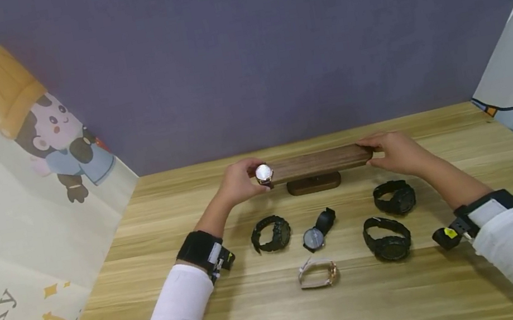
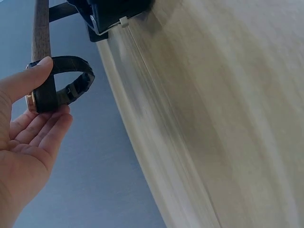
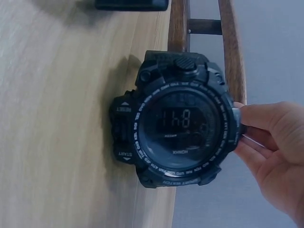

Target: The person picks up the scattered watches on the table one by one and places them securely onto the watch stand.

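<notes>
A dark wooden watch stand (image 1: 320,162), a long bar on a short oval base (image 1: 314,184), stands near the back of the table. Round the bar's left end loops a wristwatch (image 1: 264,173) with a pale dial, gold case and dark strap (image 2: 80,76). My left hand (image 1: 239,183) pinches this watch against the bar, thumb (image 2: 42,67) on one side and fingers underneath. At the other end, my right hand (image 1: 398,152) grips the bar tip between thumb and fingers. A black digital watch (image 3: 175,128) partly blocks the stand in the right wrist view.
Several watches lie in front of the stand: a black one (image 1: 280,233) at left, a grey-dialled one (image 1: 313,239) in the middle, a light-strapped one (image 1: 332,272) nearer me, and two black ones (image 1: 392,248) (image 1: 403,199) at right. A grey-blue wall (image 1: 289,52) rises behind.
</notes>
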Available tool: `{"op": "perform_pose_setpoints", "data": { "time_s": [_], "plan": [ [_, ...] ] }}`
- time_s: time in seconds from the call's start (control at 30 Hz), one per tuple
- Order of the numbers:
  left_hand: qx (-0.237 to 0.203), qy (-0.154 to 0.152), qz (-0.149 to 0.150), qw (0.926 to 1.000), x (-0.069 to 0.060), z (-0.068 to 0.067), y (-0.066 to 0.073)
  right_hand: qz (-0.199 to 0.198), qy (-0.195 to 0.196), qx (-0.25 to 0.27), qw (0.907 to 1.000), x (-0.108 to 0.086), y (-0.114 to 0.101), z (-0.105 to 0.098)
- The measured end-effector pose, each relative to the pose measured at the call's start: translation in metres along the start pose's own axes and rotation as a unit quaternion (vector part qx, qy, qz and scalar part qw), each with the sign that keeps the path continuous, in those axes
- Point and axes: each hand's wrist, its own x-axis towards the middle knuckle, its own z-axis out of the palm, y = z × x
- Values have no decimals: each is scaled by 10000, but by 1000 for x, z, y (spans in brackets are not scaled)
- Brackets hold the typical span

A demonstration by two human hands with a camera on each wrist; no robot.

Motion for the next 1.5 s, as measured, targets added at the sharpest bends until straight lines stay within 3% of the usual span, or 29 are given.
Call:
{"op": "perform_pose_setpoints", "data": {
  "time_s": [0.67,1.13,1.5],
  "plan": [
    [748,-389,369,9958,23,17,24,-53,-6,-167,9998,1,-2,0],
    [1516,-840,486,9837,44,31,56,-133,-2,-227,9997,2,-3,-1],
    [1482,-930,463,9835,44,34,66,-141,16,-189,9997,1,-4,-1]
  ]
}}
